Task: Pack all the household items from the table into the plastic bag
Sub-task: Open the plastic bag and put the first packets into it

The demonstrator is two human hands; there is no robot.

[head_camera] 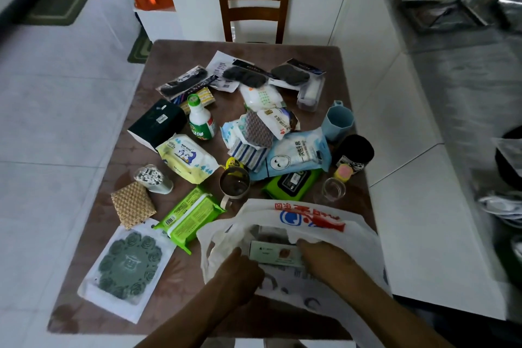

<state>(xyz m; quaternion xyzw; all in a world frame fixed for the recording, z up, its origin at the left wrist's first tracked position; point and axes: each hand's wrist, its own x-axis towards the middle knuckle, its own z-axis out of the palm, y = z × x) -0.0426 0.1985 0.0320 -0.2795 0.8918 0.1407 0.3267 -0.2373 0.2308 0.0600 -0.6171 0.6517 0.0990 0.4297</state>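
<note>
Inside plastic bag (316,223): pale box (275,254), right hand (324,258) grip around it; left hand (240,274) grip pinching bag edge.

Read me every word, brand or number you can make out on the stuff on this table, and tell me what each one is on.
"EASY WIPES" on the yellow wipes pack.
"一次性手套" on the blue glove pack.
"80" on the green wipes pack with the black lid.
Red characters on the plastic bag: upside down, not readable.
Green label on the white bottle: blurred.
Barcode on the lime wipes pack: too small.
Small box in the bag: print too small.
</note>
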